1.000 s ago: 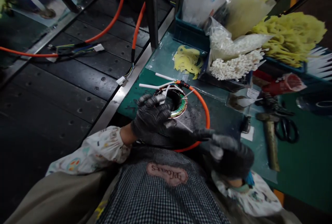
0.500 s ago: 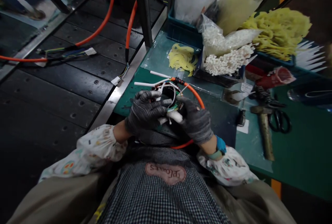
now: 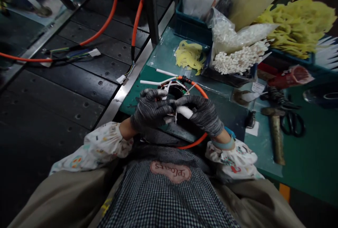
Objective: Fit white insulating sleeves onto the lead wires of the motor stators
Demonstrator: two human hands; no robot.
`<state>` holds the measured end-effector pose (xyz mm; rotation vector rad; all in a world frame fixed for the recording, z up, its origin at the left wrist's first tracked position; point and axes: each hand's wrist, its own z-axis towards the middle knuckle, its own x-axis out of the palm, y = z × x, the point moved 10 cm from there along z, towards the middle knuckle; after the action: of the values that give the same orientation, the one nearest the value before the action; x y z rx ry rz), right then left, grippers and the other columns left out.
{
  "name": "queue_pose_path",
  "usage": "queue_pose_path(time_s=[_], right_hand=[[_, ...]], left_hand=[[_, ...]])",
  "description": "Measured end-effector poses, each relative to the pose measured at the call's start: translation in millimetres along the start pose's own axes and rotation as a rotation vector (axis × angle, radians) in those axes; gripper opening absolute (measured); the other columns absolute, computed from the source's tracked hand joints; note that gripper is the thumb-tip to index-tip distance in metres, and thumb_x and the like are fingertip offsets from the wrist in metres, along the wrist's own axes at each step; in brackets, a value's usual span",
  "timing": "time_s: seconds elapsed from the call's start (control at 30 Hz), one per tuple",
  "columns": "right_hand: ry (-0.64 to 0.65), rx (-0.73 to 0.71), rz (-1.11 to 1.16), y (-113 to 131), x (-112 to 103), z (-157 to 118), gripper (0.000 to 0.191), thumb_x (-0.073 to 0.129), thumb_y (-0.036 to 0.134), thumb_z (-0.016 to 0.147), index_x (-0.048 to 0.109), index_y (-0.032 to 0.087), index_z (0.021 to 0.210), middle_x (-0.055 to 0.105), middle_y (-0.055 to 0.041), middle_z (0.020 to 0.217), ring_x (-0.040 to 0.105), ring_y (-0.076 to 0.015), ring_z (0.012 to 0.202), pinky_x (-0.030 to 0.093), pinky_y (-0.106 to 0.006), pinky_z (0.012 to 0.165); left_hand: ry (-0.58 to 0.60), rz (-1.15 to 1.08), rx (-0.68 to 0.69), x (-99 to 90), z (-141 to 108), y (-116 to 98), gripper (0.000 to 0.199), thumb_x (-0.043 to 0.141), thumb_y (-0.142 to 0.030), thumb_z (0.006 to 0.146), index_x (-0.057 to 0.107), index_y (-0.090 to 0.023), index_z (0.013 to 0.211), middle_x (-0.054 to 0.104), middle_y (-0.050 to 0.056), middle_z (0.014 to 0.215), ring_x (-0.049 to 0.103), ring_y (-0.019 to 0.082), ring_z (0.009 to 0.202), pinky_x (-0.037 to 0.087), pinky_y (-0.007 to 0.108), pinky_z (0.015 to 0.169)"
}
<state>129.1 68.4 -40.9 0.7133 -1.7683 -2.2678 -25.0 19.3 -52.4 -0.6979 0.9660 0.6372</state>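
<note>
My left hand [image 3: 151,110] and my right hand [image 3: 203,113], both in dark grey gloves, meet over a wound motor stator [image 3: 173,92] on the green bench mat [image 3: 139,87]. The left hand grips the stator, which is mostly hidden behind my fingers. The right hand pinches a white insulating sleeve [image 3: 185,112] against it. White leads [image 3: 155,82] fan out from the stator's far side. An orange cable [image 3: 199,90] with a black joint curves around my right hand and passes below it.
Behind the hands stand a blue crate [image 3: 190,32], a bag of white parts [image 3: 240,55] and yellow cable ties [image 3: 190,57]. A hammer [image 3: 276,136] and black scissors [image 3: 292,123] lie at right. A black slatted conveyor [image 3: 66,90] runs beyond the bench's metal edge, left.
My right hand has come in from the lower right onto the stator and now pinches the white sleeve. The stator sits more hidden between both hands.
</note>
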Motion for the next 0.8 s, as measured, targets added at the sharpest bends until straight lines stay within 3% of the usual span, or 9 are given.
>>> queue_pose_path(time_s=[0.13, 0.23, 0.4, 0.5, 0.57, 0.7, 0.8], right_hand=[[-0.098, 0.036, -0.014, -6.4, -7.0, -3.4, 0.009, 0.081, 0.039, 0.103, 0.085, 0.03, 0.103, 0.088, -0.0025, 0.101, 0.085, -0.024, 0.091, 0.075, -0.045, 0.087], [-0.142, 0.007, 0.006, -6.0, -7.7, -4.7, 0.005, 0.081, 0.035, 0.101, 0.083, 0.03, 0.1, 0.088, -0.0019, 0.1, 0.085, -0.024, 0.092, 0.075, -0.045, 0.089], [-0.118, 0.004, 0.011, -7.6, -2.8, -3.5, 0.005, 0.081, 0.034, 0.099, 0.084, 0.03, 0.1, 0.088, -0.0017, 0.1, 0.084, -0.0234, 0.09, 0.074, -0.043, 0.084], [-0.092, -0.024, -0.009, -8.3, -2.0, -5.0, 0.005, 0.081, 0.035, 0.101, 0.084, 0.031, 0.102, 0.088, -0.0017, 0.102, 0.084, -0.0236, 0.093, 0.074, -0.044, 0.088], [-0.066, -0.092, -0.02, -5.2, -0.9, -8.5, 0.005, 0.08, 0.033, 0.103, 0.084, 0.031, 0.105, 0.088, -0.0015, 0.103, 0.084, -0.0225, 0.093, 0.073, -0.043, 0.091], [0.041, -0.336, -0.194, 11.2, 13.4, -24.9, 0.014, 0.071, 0.031, 0.109, 0.086, 0.032, 0.109, 0.086, -0.0045, 0.108, 0.081, -0.0235, 0.098, 0.068, -0.044, 0.094], [0.039, -0.249, -0.338, 1.1, 18.1, -31.8, 0.017, 0.074, 0.038, 0.11, 0.085, 0.028, 0.1, 0.082, -0.0037, 0.096, 0.075, -0.0227, 0.09, 0.063, -0.041, 0.087]], left_hand=[[-0.012, -0.017, 0.024, -5.6, -0.8, -3.3, 0.025, 0.069, -0.048, 0.116, 0.083, -0.028, 0.111, 0.089, -0.004, 0.127, 0.067, 0.032, 0.142, 0.047, 0.057, 0.12], [0.044, -0.014, -0.027, 0.9, -1.7, 1.4, 0.027, 0.067, -0.048, 0.116, 0.083, -0.028, 0.11, 0.088, -0.004, 0.129, 0.066, 0.03, 0.145, 0.045, 0.057, 0.124], [-0.017, -0.016, 0.015, 1.8, -2.6, 1.4, 0.022, 0.075, -0.049, 0.11, 0.083, -0.03, 0.103, 0.089, -0.004, 0.118, 0.068, 0.03, 0.142, 0.047, 0.057, 0.122], [0.031, -0.015, -0.039, 3.6, -1.4, 4.1, 0.026, 0.07, -0.049, 0.114, 0.082, -0.028, 0.107, 0.089, -0.003, 0.119, 0.067, 0.03, 0.143, 0.045, 0.056, 0.125], [0.056, -0.021, -0.075, 2.4, -0.8, 3.7, 0.03, 0.067, -0.051, 0.115, 0.083, -0.026, 0.111, 0.089, -0.003, 0.12, 0.067, 0.029, 0.144, 0.043, 0.055, 0.129], [-0.032, -0.03, -0.041, -6.9, -0.9, -2.7, 0.027, 0.069, -0.051, 0.114, 0.085, -0.029, 0.113, 0.089, -0.005, 0.12, 0.067, 0.028, 0.143, 0.041, 0.053, 0.13], [-0.101, -0.031, 0.009, -7.5, -2.8, -3.4, 0.022, 0.074, -0.049, 0.109, 0.084, -0.029, 0.109, 0.09, -0.003, 0.114, 0.07, 0.031, 0.137, 0.042, 0.057, 0.125]])
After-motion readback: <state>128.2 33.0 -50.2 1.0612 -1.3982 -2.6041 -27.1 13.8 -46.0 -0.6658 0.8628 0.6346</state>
